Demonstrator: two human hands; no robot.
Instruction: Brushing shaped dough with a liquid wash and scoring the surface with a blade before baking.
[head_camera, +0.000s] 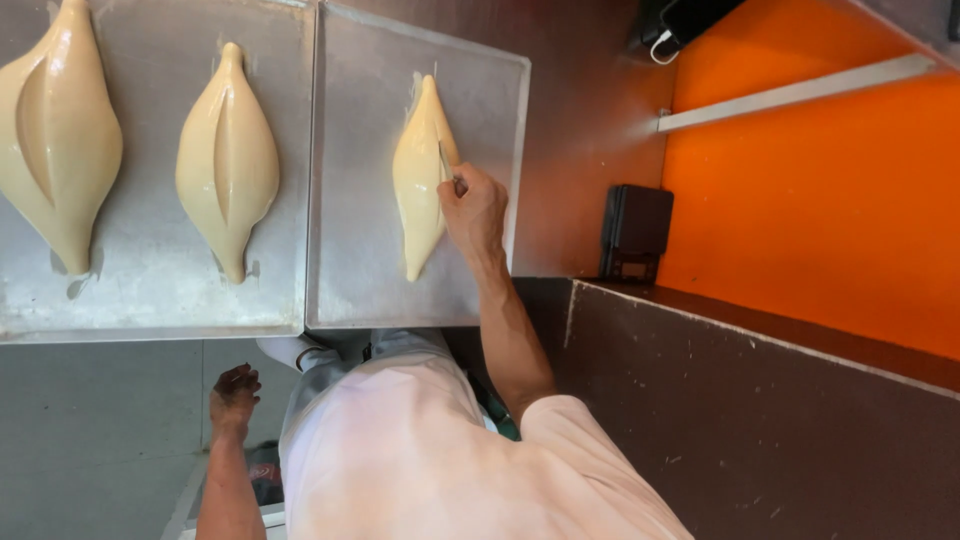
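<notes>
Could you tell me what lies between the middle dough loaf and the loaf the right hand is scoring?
In the head view, between the middle loaf and the scored loaf lie only bare metal and the seam where the two trays meet.

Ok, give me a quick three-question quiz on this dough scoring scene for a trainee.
1. True or false: the right hand holds a thin blade against the dough loaf on the right-hand metal tray.
2. How many shaped loaves show in all?
3. The left hand is: A on a tray, B hanging below the tray edge, holding nothing, C on a loaf.

Key: 1 true. 2 three: the one under the blade, plus a middle loaf and a far-left loaf, both already slit. 3 B.
</notes>
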